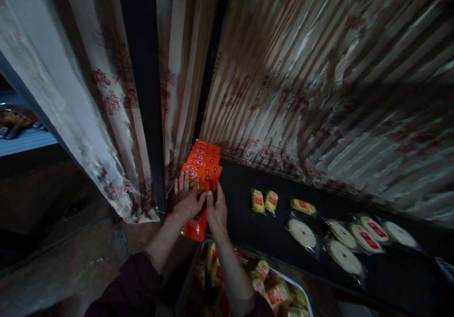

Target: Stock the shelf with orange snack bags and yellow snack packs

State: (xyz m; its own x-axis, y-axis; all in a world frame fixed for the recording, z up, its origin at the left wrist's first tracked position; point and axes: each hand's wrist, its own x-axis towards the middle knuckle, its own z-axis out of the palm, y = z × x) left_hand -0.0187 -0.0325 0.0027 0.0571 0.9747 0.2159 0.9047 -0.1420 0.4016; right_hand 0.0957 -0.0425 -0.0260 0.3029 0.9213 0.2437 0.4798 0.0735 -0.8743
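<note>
Several orange packets (202, 171) lie overlapped in a row at the left end of a black shelf (241, 180). My left hand (187, 202) rests on the front packet with its fingers stretched out and apart. Against the right edge of that packet lies my right hand (217, 213), fingers extended and the thumb by the left hand's thumb. Neither hand is wrapped round a packet. The lower part of the front orange packet (195, 228) shows below the hands, and its middle is covered by them.
Small yellow wrapped cakes (271, 201) and round pale wrapped flatbreads (302, 233) sit along the shelf to the right. Below my right forearm stands a white-rimmed crate (304, 292) of yellow packages. Printed curtains (283, 95) and a dark post (142, 71) border the shelf.
</note>
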